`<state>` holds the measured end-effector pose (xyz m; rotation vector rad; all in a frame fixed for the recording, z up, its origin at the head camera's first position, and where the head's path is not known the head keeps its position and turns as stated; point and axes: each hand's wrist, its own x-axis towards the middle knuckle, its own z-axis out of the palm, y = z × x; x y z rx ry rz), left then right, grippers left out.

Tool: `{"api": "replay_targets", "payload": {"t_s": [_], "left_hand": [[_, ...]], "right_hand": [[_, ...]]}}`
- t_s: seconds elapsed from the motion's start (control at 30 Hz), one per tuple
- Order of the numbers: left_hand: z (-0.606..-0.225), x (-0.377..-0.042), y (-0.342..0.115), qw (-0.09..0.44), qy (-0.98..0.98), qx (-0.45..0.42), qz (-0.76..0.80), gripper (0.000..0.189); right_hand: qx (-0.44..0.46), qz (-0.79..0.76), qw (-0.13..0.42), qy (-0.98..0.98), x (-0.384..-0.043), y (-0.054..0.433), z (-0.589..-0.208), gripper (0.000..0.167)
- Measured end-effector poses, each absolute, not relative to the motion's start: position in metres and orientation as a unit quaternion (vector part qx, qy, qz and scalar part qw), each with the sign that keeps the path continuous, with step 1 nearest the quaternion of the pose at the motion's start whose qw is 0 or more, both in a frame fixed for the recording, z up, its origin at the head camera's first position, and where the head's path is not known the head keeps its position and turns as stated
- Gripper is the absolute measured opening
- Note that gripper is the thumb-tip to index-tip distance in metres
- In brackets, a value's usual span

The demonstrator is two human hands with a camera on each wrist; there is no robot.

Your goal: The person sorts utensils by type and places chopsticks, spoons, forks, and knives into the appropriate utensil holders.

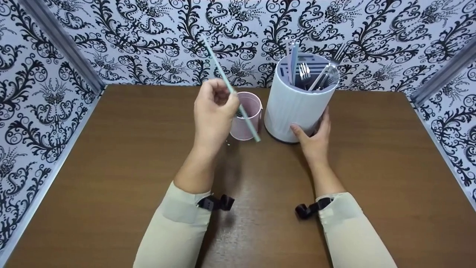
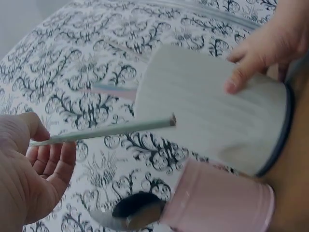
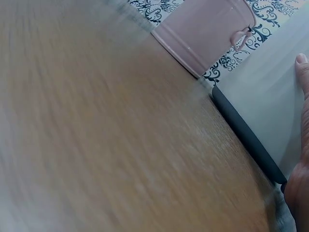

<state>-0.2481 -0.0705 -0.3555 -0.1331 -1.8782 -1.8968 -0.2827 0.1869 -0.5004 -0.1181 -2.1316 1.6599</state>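
Note:
My left hand [image 1: 215, 108] pinches a pale green chopstick [image 1: 220, 70] between thumb and fingers. The stick slants in front of a pink cup [image 1: 245, 128], its thicker end low and to the right. In the left wrist view a spoon's bowl [image 2: 140, 211] sticks out of the cup's mouth. Beside the cup stands a white utensil holder [image 1: 293, 108] with a dark base and slotted top. My right hand [image 1: 316, 139] grips it low on the right side, thumb on the front. Forks [image 1: 304, 70], a blue chopstick [image 1: 294, 63] and a pink one poke out of the holder.
Everything stands on a brown wooden table [image 1: 130, 149]. Walls with a black-and-white scroll pattern [image 1: 156, 41] close in the back and both sides. A few tiny pale specks [image 1: 228, 143] lie on the table left of the cup.

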Motion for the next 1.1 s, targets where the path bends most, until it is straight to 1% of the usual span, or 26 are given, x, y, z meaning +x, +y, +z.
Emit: {"api": "replay_targets", "payload": {"t_s": [0.2, 0.37, 0.57, 0.77, 1.1], "left_hand": [[-0.332, -0.257, -0.051, 0.245, -0.636, -0.069, -0.729, 0.016], [-0.317, -0.264, -0.034, 0.265, -0.609, -0.086, -0.743, 0.016], [-0.304, -0.270, -0.017, 0.268, -0.606, -0.096, -0.743, 0.016], [-0.303, -0.276, -0.005, 0.259, -0.616, -0.100, -0.737, 0.017], [-0.310, -0.291, 0.006, 0.238, -0.674, -0.112, -0.690, 0.015]], "right_hand": [[-0.041, 0.589, 0.226, -0.775, -0.290, 0.194, -0.514, 0.114], [-0.041, 0.582, 0.225, -0.780, -0.288, 0.195, -0.515, 0.113], [-0.043, 0.583, 0.222, -0.781, -0.287, 0.193, -0.511, 0.112], [-0.037, 0.576, 0.230, -0.784, -0.290, 0.194, -0.516, 0.112], [-0.037, 0.578, 0.220, -0.785, -0.288, 0.195, -0.515, 0.112]]}}
